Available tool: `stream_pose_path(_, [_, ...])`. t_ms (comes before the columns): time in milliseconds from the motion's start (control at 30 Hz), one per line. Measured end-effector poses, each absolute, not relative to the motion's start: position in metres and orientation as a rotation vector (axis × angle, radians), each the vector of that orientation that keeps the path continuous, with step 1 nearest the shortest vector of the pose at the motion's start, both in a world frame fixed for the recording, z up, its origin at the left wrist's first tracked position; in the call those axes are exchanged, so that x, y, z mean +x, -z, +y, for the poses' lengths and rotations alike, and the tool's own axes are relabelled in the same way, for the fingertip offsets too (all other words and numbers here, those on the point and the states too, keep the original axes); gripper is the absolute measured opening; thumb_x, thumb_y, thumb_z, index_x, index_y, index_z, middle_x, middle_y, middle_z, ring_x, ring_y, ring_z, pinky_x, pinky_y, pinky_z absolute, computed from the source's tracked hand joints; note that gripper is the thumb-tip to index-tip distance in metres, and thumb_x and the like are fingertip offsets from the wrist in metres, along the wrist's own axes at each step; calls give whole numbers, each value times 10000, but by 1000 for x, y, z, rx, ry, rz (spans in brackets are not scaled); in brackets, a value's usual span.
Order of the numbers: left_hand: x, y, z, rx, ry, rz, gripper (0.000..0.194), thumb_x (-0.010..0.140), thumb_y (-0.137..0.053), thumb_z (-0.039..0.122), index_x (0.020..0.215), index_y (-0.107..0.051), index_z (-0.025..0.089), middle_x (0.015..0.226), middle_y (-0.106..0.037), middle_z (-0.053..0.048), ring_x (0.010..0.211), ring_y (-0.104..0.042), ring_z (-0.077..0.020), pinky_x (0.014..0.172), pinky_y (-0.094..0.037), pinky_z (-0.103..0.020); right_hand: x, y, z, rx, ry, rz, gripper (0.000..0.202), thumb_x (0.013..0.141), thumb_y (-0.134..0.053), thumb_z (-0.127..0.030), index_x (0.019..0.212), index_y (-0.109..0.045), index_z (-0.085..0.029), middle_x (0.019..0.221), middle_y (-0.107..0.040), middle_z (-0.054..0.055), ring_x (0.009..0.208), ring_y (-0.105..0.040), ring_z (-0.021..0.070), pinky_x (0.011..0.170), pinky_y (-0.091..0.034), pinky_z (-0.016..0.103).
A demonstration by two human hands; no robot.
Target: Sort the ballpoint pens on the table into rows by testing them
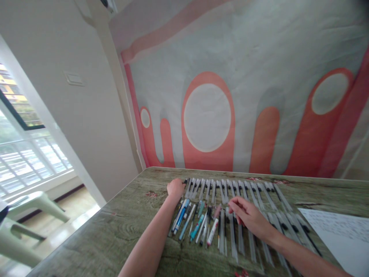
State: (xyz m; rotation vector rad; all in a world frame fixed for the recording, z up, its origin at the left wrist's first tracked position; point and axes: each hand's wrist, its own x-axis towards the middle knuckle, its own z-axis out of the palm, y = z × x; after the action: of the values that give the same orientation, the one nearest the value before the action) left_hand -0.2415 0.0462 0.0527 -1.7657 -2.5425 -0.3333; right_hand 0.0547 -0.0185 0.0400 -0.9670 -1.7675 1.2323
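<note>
My left hand [175, 188] is at the left end of a long row of clear pens [212, 190] with black parts. Its fingers are closed on a dark pen [185, 181] there, mostly hidden by the hand. My right hand [248, 215] hovers over the left part of a second row of clear pens [250, 240], fingers loosely bent and apart, with nothing visible in them. Between my arms lies a mixed group of pens: a blue pen [181, 220], a teal marker [197, 228], a white marker with a pink end [212, 232] and several thin dark ones.
The pens lie on a wood-patterned tabletop [115, 227]. A white sheet with writing [343, 238] is at the right. Behind the table rises a wall with a pink and red printed covering [207, 161]. Pale green stools [37, 207] stand on the floor at left, near a window.
</note>
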Motion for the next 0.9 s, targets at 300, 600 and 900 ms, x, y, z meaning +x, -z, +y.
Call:
stream_pose_path(300, [-252, -68, 42, -1865, 584, -2519, 272, 748, -452, 325, 782, -675, 173, 812, -662, -104, 797, -600, -214, 679, -418, -269, 55, -43, -17, -946, -1223, -1749, 334, 795, -394, -501, 767, -491, -183, 681, -566, -13, 453, -447, 69, 445, -355, 206])
stream_pose_path(600, [-167, -100, 24, -2660, 1207, -2003, 343, 772, -428, 341, 987, -609, 145, 906, -652, -51, 822, -579, -164, 753, -426, -248, 80, -83, -3, -848, -1057, -1726, 269, 820, -397, -427, 834, -490, -174, 737, -572, 3, 474, -464, 62, 445, -384, 191])
stream_pose_path(900, [-44, -100, -81, -3255, 974, -1457, 235, 793, -440, 275, 955, -595, 202, 902, -601, -40, 816, -543, -137, 787, -406, -271, 211, -63, 55, -1382, -459, -1851, 275, 789, -425, -369, 915, -551, -160, 828, -633, 63, 735, -580, 168, 670, -457, 297])
